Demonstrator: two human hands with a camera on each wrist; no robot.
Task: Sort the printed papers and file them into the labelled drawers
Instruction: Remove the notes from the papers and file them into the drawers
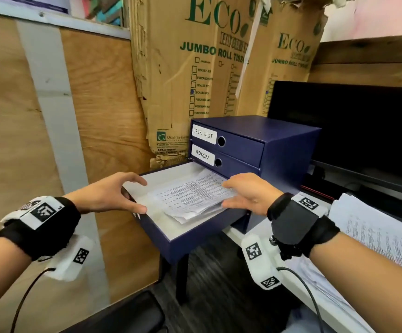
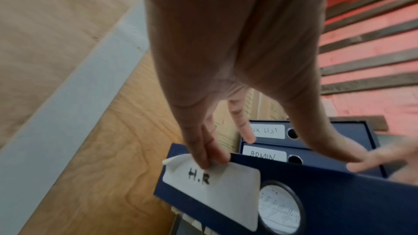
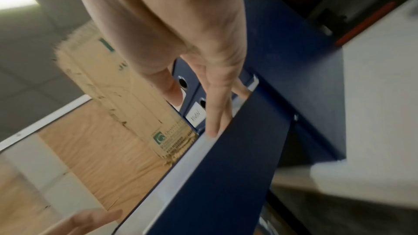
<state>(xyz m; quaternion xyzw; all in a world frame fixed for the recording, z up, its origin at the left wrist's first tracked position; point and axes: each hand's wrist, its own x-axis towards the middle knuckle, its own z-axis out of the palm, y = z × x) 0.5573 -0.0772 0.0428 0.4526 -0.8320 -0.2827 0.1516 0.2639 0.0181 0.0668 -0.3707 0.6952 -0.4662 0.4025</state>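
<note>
A navy drawer unit (image 1: 289, 150) stands on the desk, its upper drawers labelled TASK LIST (image 1: 204, 134) and ADMIN (image 1: 202, 155) and both closed. The bottom drawer (image 1: 195, 233) is pulled far out, with a white H.R label (image 2: 212, 185) on its front. A loose stack of printed papers (image 1: 190, 195) lies inside it. My left hand (image 1: 143, 195) is open at the drawer's front left corner, fingers (image 2: 203, 156) touching the top of the label. My right hand (image 1: 226, 194) is open at the right side, fingers (image 3: 217, 119) straight along the rim beside the papers.
More printed papers (image 1: 375, 231) lie on the white desk at the right. A black monitor (image 1: 351, 131) stands behind the unit. Tall cardboard boxes (image 1: 183, 68) and a plywood wall (image 1: 99, 104) close off the back and left. A dark chair edge (image 1: 123, 316) sits below.
</note>
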